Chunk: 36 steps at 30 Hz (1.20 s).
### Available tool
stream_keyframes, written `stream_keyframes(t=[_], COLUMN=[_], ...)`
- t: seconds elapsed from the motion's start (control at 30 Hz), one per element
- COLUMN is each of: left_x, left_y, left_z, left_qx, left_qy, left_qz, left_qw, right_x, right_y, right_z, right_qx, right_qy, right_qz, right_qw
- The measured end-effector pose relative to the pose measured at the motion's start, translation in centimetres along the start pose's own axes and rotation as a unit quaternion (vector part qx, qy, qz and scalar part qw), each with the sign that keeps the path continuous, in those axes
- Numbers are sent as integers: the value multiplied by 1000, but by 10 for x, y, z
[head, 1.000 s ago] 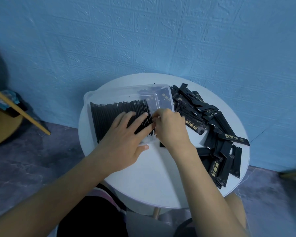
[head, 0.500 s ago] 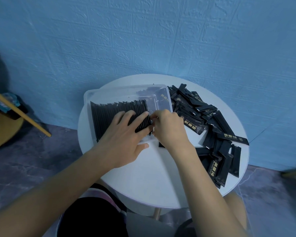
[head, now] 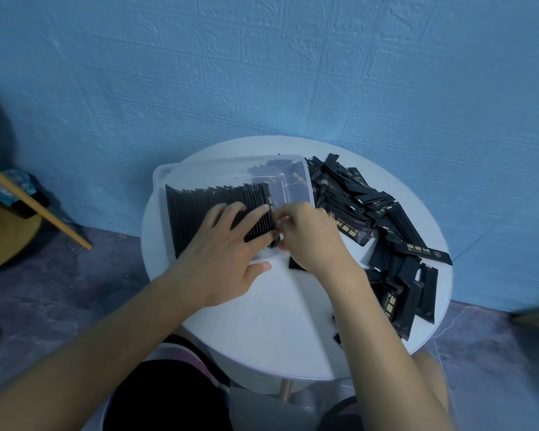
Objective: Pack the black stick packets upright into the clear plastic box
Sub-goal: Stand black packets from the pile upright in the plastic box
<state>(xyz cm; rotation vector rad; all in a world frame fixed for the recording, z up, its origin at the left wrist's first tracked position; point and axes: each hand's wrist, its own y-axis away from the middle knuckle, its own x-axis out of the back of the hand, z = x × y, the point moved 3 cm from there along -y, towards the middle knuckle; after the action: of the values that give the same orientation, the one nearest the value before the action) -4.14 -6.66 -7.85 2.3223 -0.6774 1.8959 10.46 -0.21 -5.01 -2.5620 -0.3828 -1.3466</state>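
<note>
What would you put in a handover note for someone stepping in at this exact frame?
Left hand: open, fingers spread flat on the row of upright packets in the clear plastic box.
Right hand: fingers curled at the row's right end, apparently pinching the end packet.
The box sits on the left of the round white table; loose packets lie heaped to its right.
Done: the upright row fills most of the box.
Left: seat the end packet, fill the gap at the box's right end, and work through the heap.
</note>
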Motion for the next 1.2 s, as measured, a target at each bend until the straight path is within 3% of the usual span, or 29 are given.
stream_keyframes(t=[0.17, 0.33, 0.4, 0.5, 0.67, 0.97, 1.2], left_x=[-1, -3, -3, -3, -4, -4, -4], left_y=[0, -1, -1, -2, 0, 0, 0], left_z=[-3, -8, -10, -11, -10, -10, -9], left_qx=[4, 10, 15, 17, 12, 13, 14], left_qy=[8, 20, 19, 20, 17, 15, 11], left_qz=[-8, -17, -21, -23, -20, -20, -19], left_qw=[1000, 1000, 999, 999, 1000, 1000, 1000], right_x=[19, 41, 47, 45, 27, 22, 37], right_y=[11, 20, 23, 20, 7, 0, 11], right_z=[8, 41, 58, 79, 75, 74, 85], right_qx=[19, -4, -33, -57, -38, -40, -71], right_qy=[-160, -203, -185, -47, 84, 94, 111], right_qz=[2, 18, 18, 19, 28, 18, 54], right_qw=[987, 979, 982, 997, 995, 995, 990])
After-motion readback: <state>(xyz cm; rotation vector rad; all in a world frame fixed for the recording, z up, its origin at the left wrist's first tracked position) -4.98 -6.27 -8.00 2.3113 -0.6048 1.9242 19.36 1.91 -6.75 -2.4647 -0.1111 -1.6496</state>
